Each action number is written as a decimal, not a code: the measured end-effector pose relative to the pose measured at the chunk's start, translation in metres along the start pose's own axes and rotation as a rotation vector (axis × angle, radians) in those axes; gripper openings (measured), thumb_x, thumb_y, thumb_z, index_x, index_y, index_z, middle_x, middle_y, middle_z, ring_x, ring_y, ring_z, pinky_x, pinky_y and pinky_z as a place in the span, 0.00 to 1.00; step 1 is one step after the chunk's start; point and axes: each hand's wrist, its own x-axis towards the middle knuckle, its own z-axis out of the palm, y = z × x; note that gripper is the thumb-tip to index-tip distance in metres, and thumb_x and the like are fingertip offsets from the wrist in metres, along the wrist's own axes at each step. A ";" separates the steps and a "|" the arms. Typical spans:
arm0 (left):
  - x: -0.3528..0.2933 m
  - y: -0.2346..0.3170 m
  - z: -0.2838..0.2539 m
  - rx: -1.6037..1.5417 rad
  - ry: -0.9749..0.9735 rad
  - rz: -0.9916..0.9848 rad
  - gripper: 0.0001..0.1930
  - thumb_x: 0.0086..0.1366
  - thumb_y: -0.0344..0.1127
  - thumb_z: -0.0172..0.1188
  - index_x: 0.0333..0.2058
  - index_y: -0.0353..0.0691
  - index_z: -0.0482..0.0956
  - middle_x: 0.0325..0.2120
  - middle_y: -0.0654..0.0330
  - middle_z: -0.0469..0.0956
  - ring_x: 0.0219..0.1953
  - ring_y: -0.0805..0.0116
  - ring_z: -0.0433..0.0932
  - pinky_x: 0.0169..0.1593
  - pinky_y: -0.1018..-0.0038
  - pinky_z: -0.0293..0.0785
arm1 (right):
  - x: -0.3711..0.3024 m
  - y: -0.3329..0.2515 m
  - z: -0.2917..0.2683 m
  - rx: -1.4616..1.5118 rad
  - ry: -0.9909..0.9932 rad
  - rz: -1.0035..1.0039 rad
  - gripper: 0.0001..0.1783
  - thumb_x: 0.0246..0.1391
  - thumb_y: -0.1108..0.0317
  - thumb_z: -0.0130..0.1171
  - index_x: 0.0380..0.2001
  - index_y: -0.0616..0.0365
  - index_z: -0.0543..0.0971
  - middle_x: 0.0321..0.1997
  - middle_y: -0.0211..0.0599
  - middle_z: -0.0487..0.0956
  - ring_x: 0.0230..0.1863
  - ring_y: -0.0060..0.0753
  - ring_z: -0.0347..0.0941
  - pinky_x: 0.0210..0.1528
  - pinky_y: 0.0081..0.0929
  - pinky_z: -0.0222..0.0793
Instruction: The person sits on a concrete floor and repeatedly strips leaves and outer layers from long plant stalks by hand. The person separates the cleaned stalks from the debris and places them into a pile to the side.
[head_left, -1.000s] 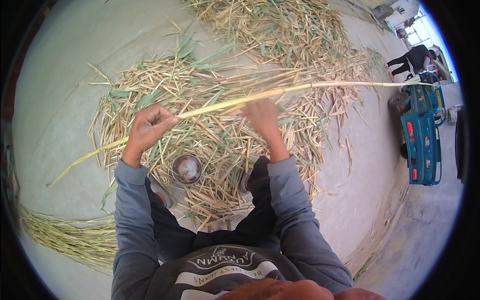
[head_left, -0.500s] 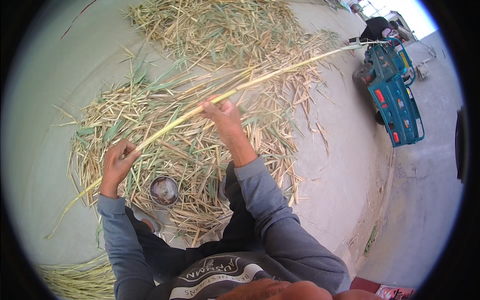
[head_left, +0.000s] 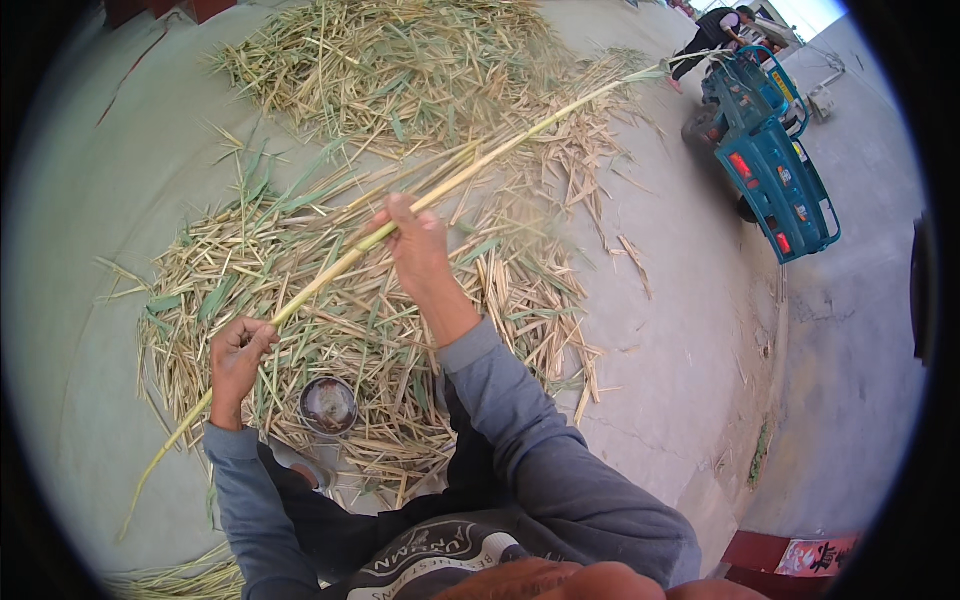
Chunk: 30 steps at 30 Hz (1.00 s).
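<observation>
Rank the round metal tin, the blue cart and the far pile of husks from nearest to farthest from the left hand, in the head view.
From the left hand:
1. Round metal tin, just to its right on the ground among the husks.
2. Far pile of husks, ahead at the top of the view.
3. Blue cart, far off at the upper right.

Dry matt straw husks (head_left: 420,300), smooth pale-green reed stalk (head_left: 500,152), rough concrete ground (head_left: 660,380)

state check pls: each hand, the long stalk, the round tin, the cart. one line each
left hand: fisted around the stalk's lower part
right hand: closed on the stalk further up
long stalk: lifted off the litter, slanting up to the right
round tin: upright on the ground, open top
teal cart: parked, person beside it
</observation>
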 end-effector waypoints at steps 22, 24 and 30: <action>0.019 0.004 0.012 0.257 0.217 0.354 0.16 0.64 0.39 0.70 0.45 0.35 0.83 0.28 0.58 0.84 0.30 0.71 0.79 0.34 0.69 0.70 | -0.015 0.019 0.016 -0.333 -0.101 0.175 0.18 0.66 0.56 0.65 0.45 0.63 0.81 0.42 0.43 0.87 0.37 0.28 0.84 0.40 0.22 0.81; 0.021 0.006 -0.008 -0.273 0.381 0.179 0.15 0.63 0.36 0.72 0.45 0.35 0.83 0.27 0.59 0.84 0.28 0.73 0.80 0.32 0.71 0.70 | -0.015 0.020 0.016 -0.330 -0.097 0.173 0.21 0.65 0.54 0.66 0.45 0.63 0.80 0.42 0.45 0.87 0.37 0.30 0.85 0.40 0.22 0.82; -0.001 0.019 -0.088 1.256 0.818 0.106 0.20 0.68 0.50 0.65 0.44 0.36 0.83 0.31 0.55 0.84 0.33 0.60 0.79 0.41 0.62 0.68 | -0.010 0.017 0.011 -0.284 -0.149 0.227 0.16 0.67 0.58 0.64 0.44 0.62 0.81 0.42 0.43 0.87 0.38 0.28 0.84 0.40 0.22 0.82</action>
